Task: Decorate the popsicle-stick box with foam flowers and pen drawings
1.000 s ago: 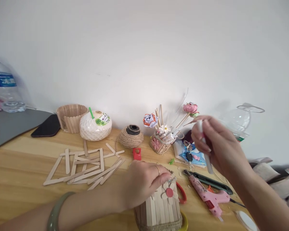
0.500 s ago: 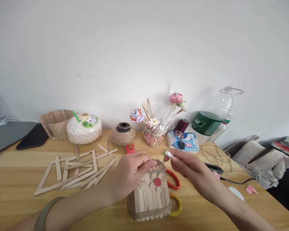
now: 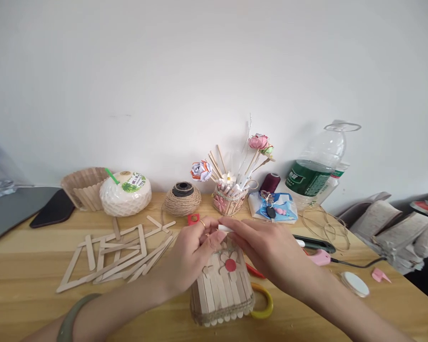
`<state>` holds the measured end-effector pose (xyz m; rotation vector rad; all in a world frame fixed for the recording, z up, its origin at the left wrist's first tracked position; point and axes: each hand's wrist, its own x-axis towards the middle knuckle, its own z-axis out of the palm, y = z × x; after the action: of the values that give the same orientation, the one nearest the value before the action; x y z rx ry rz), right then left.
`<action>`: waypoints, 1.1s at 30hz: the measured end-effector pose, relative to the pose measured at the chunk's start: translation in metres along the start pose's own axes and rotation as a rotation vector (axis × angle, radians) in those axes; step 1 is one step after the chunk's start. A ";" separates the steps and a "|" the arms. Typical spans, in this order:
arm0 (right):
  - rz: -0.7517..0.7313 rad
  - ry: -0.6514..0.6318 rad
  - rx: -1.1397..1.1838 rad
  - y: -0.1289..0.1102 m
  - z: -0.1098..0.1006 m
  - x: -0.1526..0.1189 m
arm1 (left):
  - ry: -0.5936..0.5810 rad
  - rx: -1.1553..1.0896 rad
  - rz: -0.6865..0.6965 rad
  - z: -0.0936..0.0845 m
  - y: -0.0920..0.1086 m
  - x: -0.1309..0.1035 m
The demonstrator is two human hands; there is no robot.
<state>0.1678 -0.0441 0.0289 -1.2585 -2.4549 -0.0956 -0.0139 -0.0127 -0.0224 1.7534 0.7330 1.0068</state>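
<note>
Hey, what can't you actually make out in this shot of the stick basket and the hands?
Head view only:
- White stick: mostly hidden by the right hand.
- Basket opening: covered by the left hand and the right hand.
- Scissors: blades hidden behind basket.
- Bottle label: too small.

The stick cup (image 3: 223, 294) was pale wood, with a paper flower (image 3: 230, 264) on it whose centre was red. The ring (image 3: 264, 304) just right of the cup was yellow. The surface (image 3: 39, 266) was light grained wood. Behind the cup, the twine ball (image 3: 182, 199) was tan around a black core, and the clip (image 3: 193, 219) in front of it was red. Left of the twine, the coconut (image 3: 125, 194) was white with a netted pattern, a green straw and a green leaf label. Far right of the cup, the glue gun (image 3: 321, 258) was pink, and the bottle (image 3: 316, 173) was clear with a green label.
</note>
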 end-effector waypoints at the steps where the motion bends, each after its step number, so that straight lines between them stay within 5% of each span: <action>1: -0.001 0.000 -0.010 -0.001 0.002 0.001 | 0.008 0.002 -0.012 0.000 0.000 0.000; 11: 0.324 -0.011 0.546 -0.003 0.003 -0.014 | 0.118 0.069 -0.085 0.003 -0.002 0.003; 19: 0.534 0.373 1.259 0.013 0.016 -0.022 | 0.185 0.081 -0.167 0.002 -0.009 0.008; 26: 0.780 0.340 1.792 0.020 0.021 -0.034 | 0.199 0.090 -0.197 0.004 -0.005 0.005; 33: 0.641 0.424 1.759 -0.001 0.033 -0.041 | 0.207 0.280 -0.159 0.011 0.002 -0.002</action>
<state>0.1792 -0.0688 -0.0164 -0.8013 -0.8526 1.4002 -0.0056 -0.0199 -0.0231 1.8082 1.1735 1.0239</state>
